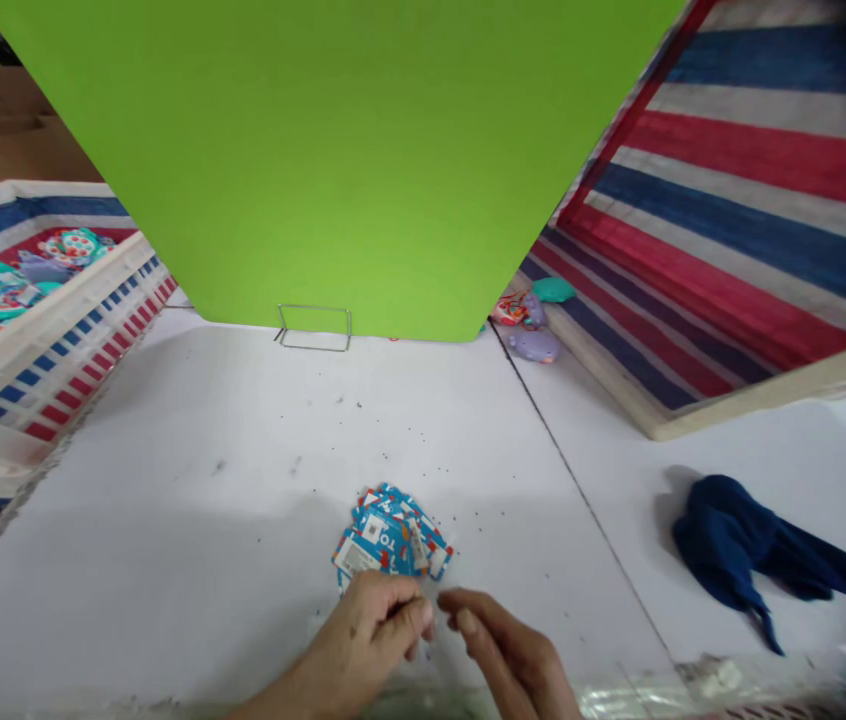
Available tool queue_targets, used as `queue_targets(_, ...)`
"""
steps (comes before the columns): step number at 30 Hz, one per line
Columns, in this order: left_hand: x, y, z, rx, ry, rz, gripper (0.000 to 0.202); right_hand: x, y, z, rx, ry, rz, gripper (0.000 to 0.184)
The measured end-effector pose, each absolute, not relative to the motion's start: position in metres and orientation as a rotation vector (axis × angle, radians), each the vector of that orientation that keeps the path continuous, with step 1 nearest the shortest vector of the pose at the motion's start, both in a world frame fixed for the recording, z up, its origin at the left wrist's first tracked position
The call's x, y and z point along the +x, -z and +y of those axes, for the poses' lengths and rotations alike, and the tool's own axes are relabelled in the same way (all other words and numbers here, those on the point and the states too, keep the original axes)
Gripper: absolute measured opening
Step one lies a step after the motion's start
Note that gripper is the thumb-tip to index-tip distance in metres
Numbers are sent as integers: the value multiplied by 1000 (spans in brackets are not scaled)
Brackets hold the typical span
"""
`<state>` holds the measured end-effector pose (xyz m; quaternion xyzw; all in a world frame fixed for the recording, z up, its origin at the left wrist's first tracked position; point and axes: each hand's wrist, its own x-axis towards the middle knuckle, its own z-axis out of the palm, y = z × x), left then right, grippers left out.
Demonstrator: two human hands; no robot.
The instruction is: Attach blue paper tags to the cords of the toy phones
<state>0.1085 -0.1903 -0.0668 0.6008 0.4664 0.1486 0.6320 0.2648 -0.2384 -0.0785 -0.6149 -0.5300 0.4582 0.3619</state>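
A loose pile of blue, white and red printed cards or tags (385, 535) lies on the white table. Just in front of it, my left hand (374, 635) is curled, with thumb and fingers pressed together over the pile's near edge. Close beside it on the right is my right hand (505, 645), its thumb drawn against its bent fingers. The fingertips of both hands point toward each other across a small gap. Anything pinched in either hand is too small or hidden to make out.
A big green panel (348, 160) rises at the back, with a bent wire frame (314, 328) at its foot. Left stands a white crate (100, 345) of colourful soft items (10, 290). Right are a striped-lined bin (640, 340), a purple item (535, 346) and a dark blue cloth (745, 545).
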Motion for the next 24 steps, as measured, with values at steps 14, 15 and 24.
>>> queue_targets(14,57,79,-152,2291,-172,975,38,262,91,-213,-1452,-1511,-816,29)
queue_targets(15,50,82,-145,2376,-118,927,44,263,94,-214,-1492,-1506,-927,28)
queue_targets(24,54,110,-135,2483,-96,853,54,243,110,-229,-1423,-1077,-1982,25)
